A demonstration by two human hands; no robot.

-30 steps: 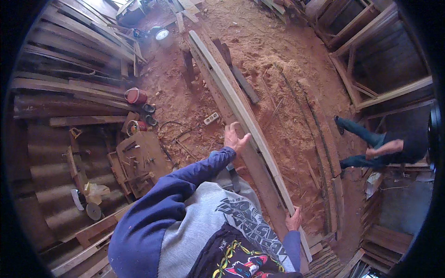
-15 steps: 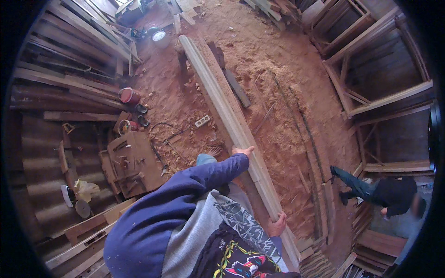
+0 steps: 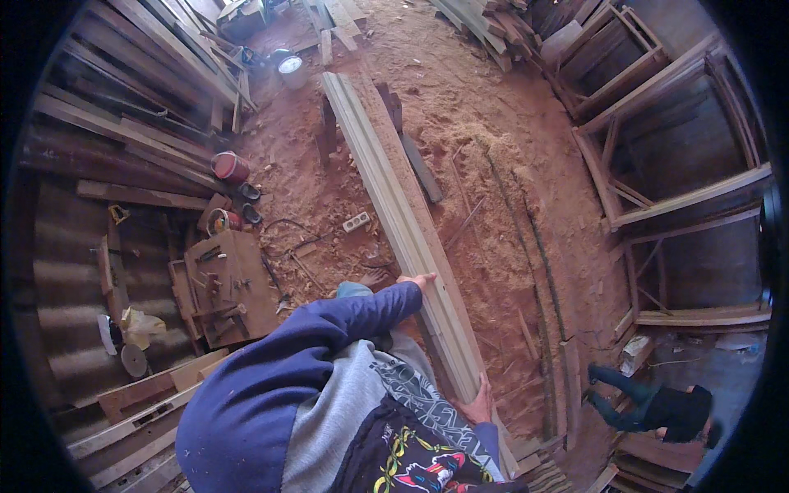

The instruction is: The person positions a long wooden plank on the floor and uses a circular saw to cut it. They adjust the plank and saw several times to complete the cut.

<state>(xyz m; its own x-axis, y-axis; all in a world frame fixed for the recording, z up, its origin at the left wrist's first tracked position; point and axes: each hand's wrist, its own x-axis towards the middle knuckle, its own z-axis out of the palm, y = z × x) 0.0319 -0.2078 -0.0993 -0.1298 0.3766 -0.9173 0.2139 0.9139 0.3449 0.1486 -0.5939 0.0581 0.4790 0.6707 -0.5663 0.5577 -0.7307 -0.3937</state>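
Note:
Long pale wooden boards point(image 3: 370, 168) with lengthwise grooves lie side by side on a narrow plank bench point(image 3: 403, 156), running from the far middle toward my body at lower right. My left hand point(image 3: 423, 282) is closed over the top of the boards about halfway along. Nearer to me, my right hand point(image 3: 479, 401) grips their right side, thumb toward the upper face. The undersides of the boards and some of my fingers are hidden.
Sawdust and shavings cover the red dirt floor. At left are a brown box point(image 3: 238, 287), a red bucket point(image 3: 230, 167) and stacked lumber; a white power strip point(image 3: 356, 222) lies beside the bench. Wooden frames point(image 3: 699, 197) stand at right. Another person point(image 3: 657, 407) is at lower right.
Both hands have shifted slightly left in the picture, still on the boards. More of the boards' grooved face shows. The other person has moved lower in the picture.

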